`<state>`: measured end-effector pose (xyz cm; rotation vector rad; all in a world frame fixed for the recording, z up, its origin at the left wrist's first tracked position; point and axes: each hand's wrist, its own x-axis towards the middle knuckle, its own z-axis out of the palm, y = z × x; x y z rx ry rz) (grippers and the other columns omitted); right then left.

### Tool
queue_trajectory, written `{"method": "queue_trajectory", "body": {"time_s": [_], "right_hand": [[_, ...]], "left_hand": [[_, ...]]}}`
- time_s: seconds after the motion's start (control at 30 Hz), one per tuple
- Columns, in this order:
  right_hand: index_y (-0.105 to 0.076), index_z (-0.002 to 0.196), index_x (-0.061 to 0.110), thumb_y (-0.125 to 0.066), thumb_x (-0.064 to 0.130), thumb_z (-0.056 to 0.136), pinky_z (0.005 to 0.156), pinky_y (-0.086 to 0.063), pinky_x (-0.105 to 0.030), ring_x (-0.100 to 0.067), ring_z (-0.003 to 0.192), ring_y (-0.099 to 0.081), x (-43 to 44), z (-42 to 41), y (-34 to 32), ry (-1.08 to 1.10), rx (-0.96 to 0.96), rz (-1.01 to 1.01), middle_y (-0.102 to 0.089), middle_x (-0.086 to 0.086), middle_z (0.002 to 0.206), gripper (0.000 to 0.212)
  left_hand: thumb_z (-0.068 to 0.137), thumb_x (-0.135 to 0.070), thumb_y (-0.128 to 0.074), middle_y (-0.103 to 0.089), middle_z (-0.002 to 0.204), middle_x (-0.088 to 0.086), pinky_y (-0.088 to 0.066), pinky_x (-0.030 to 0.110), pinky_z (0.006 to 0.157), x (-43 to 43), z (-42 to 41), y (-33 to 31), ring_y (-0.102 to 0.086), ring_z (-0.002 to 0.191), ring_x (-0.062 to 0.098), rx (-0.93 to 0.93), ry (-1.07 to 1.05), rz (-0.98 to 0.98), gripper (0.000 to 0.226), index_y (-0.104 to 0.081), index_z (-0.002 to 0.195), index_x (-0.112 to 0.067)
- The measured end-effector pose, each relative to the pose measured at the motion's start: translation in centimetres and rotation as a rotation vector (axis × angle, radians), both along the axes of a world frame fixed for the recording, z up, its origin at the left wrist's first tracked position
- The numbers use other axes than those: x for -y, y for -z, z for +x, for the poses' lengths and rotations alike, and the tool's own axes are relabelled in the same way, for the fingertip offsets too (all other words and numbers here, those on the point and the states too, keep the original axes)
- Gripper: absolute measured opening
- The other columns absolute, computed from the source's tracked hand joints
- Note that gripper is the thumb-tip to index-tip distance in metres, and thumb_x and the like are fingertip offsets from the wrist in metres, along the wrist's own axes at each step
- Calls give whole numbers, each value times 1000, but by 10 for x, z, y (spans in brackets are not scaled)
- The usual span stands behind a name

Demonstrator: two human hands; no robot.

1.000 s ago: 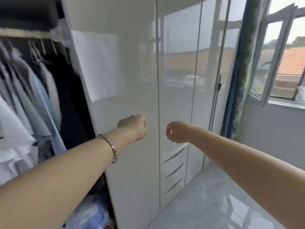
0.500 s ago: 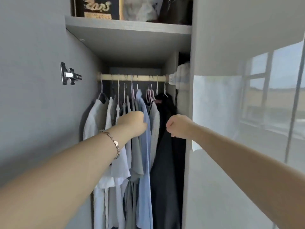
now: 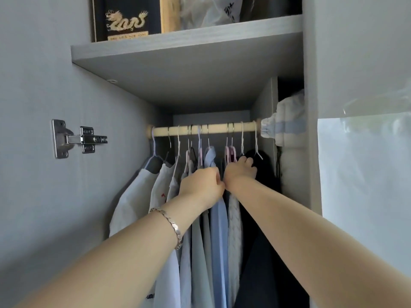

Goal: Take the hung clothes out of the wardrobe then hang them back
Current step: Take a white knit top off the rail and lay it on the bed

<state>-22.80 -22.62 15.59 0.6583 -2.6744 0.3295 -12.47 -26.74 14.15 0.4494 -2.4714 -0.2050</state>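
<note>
Several shirts hang on hangers from a wooden rail [image 3: 218,130] inside the open wardrobe: white ones [image 3: 131,196] at the left, a light blue shirt [image 3: 219,230] in the middle, a dark garment [image 3: 264,174] at the right. My left hand [image 3: 201,185] is curled into a fist against the blue shirt just below its collar; no cloth shows between its fingers. Beside it, my right hand [image 3: 241,172] reaches past the pink hangers [image 3: 231,152] and curls its fingers over the dark garment's shoulder. The two hands touch each other.
A grey shelf [image 3: 189,63] lies close above the rail, with a dragon-printed box [image 3: 126,21] on it. The open door with a metal hinge [image 3: 75,138] is at the left. A glossy shut door [image 3: 364,174] and a rolled cloth bundle [image 3: 287,123] flank the right side.
The view swung from the shut doors to the open compartment and moved closer. Both hands rose from mid-air fists up to the clothes near the rail; the right one opened onto the dark garment.
</note>
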Motion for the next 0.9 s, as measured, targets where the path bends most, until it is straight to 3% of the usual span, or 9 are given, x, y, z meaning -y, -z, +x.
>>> {"method": "queue_trajectory", "body": {"time_s": [0.27,0.33,0.43,0.53,0.63,0.73,0.8,0.83,0.9], "right_hand": [[-33,142,14,-47,17,92,105,-29,-36,-31,129,-28,24,1,-11,-72,118,1,-27,-15,143,52],[-33,142,10,-45,13,93,102,-34,-35,-31,130,-29,13,4,-19,-101,67,43,-24,-16,144,50],[-44,131,2,-36,2,93,86,-36,-32,-31,124,-40,-9,22,-36,-137,-89,107,-39,-15,137,39],[-56,114,-1,-38,-5,93,78,-43,-30,-30,110,-54,-38,60,-51,-162,-210,273,-51,-14,130,28],[-51,75,4,-42,-3,93,49,-37,-22,-20,68,-45,-65,97,-53,-138,-194,273,-59,-6,99,21],[-38,61,6,-41,-4,93,49,-30,-22,-15,55,-27,-92,132,-42,-78,-281,455,-32,-5,63,34],[-46,68,3,-44,-4,92,52,-27,-21,-15,54,-27,-110,153,-26,-76,-300,553,-30,-3,62,25],[-55,83,3,-47,0,92,52,-28,-21,-15,54,-30,-121,166,-18,-55,-240,583,-31,-1,63,12],[-57,111,8,-49,4,93,54,-32,-20,-17,65,-48,-144,185,-1,-70,-190,550,-39,1,69,20]], "left_hand": [[91,-22,-43,-62,95,2,-43,29,69,25,2,-9,-57,89,22,-107,-55,-1,17,-59,94,-16],[92,-22,-44,-61,90,1,-46,32,72,29,6,-15,-58,87,22,-150,-52,44,14,-58,92,-18],[92,-22,-44,-59,82,0,-47,38,80,32,13,-20,-59,85,24,-176,-36,67,14,-56,85,-21],[94,-23,-42,-61,79,4,-50,36,75,32,25,-22,-61,81,27,-196,7,108,20,-58,85,-15],[92,-24,-41,-61,77,1,-46,49,95,26,40,-14,-61,83,26,-189,43,148,20,-58,82,-20],[93,-20,-40,-63,81,5,-40,44,99,9,59,-4,-60,89,27,-138,54,114,24,-61,84,-14],[95,-19,-39,-63,82,9,-40,40,95,-5,75,5,-61,88,27,-96,54,93,26,-61,86,-9],[94,-20,-40,-63,81,10,-43,38,87,-11,81,11,-62,86,28,-88,72,91,26,-59,83,-8],[93,-17,-40,-61,80,13,-40,31,65,-22,89,23,-60,78,30,-68,142,124,22,-54,78,-8]]}}
